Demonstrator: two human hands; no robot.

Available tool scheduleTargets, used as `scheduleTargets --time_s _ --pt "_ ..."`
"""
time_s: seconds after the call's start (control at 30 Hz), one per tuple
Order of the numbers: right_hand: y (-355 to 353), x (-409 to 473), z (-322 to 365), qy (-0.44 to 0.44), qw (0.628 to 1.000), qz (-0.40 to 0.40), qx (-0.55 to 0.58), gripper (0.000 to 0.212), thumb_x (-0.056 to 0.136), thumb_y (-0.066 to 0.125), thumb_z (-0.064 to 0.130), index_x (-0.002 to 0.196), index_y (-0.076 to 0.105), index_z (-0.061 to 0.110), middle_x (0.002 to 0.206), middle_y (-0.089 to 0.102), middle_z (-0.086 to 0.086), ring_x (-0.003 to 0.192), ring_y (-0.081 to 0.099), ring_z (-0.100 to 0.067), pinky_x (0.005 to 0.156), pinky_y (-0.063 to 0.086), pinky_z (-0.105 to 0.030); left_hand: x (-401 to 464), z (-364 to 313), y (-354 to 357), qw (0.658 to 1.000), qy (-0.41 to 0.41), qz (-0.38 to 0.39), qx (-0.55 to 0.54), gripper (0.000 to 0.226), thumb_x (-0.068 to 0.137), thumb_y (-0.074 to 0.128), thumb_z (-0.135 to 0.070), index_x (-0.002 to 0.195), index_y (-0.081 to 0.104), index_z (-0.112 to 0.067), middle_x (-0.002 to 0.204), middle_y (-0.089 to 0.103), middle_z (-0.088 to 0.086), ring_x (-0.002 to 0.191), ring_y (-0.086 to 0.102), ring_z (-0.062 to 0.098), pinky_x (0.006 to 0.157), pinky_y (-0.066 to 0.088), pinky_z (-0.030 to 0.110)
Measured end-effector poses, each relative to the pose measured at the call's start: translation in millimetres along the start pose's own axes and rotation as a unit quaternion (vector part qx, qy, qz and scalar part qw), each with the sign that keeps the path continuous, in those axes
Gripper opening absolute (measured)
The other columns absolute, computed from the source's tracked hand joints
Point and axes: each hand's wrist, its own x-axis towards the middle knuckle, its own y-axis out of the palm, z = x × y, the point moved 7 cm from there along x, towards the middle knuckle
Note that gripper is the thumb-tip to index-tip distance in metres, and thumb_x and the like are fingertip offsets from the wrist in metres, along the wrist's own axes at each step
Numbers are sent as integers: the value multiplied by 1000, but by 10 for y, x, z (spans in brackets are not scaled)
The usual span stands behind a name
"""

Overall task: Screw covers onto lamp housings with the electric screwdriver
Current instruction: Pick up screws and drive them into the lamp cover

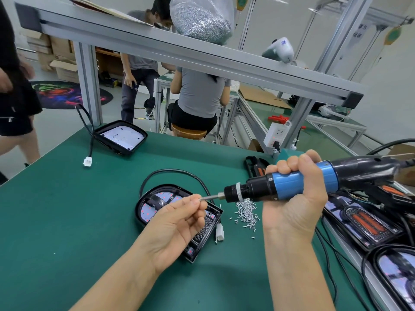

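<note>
Nearest, on the green table (67,221): left hand (177,223) pinching a small screw (200,199) at the bit tip; right hand (294,198) wrapped around the blue-and-black electric screwdriver (280,187). Beneath, a black lamp housing (202,232), red-dotted white board inside, beside loose screws (246,213). Farther up, a clear bag (202,19) stuffed with screws.

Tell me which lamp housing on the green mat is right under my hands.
The lamp housing beside the loose screws; the other housing sits far back by the frame post.

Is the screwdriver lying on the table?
No, the right hand grips the screwdriver in the air above the table.
</note>
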Motion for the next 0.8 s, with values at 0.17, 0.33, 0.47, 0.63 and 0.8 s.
scheduleTargets --time_s 0.17,0.33,0.47,0.63,0.8 --pt "22 16 7 -9 1000 8 -8 20 74 57 7 90 53 19 60 51 6 51 49 -7 56 47 -21 7 -52 -12 998 41 -6 55 19 70 63 -8 89 64 -2 70 65 8 56 58 11 53 54 20" --pt "15 38 -23 -9 1000 4 4 20 74 56 7 90 53 19 59 50 6 51 49 -7 56 47 -21 16 -211 -14 984 89 0 157 11 70 65 -8 75 75 -6 71 67 11 54 57 14 53 54 22" --pt "-5 55 -28 -11 1000 3 5 21 73 56 7 89 52 19 58 50 6 50 49 -8 55 47 -21 21 -289 -1 963 127 -4 236 12 79 63 -4 74 74 -7 70 67 11 56 57 19 52 54 26" --pt "-102 46 -3 -19 1000 -8 -10 21 73 56 7 89 52 19 59 49 6 51 48 -8 56 47 -21 39 -220 -1 935 141 -6 324 15 89 59 -5 80 69 -10 68 66 7 63 58 25 57 52 34" --pt "-178 105 -52 -19 1000 -15 -16 22 72 56 6 89 51 20 59 48 7 51 48 -8 58 47 -20 103 -296 -18 883 169 -14 437 15 93 57 -8 82 67 -12 66 65 -1 67 62 28 60 55 33"
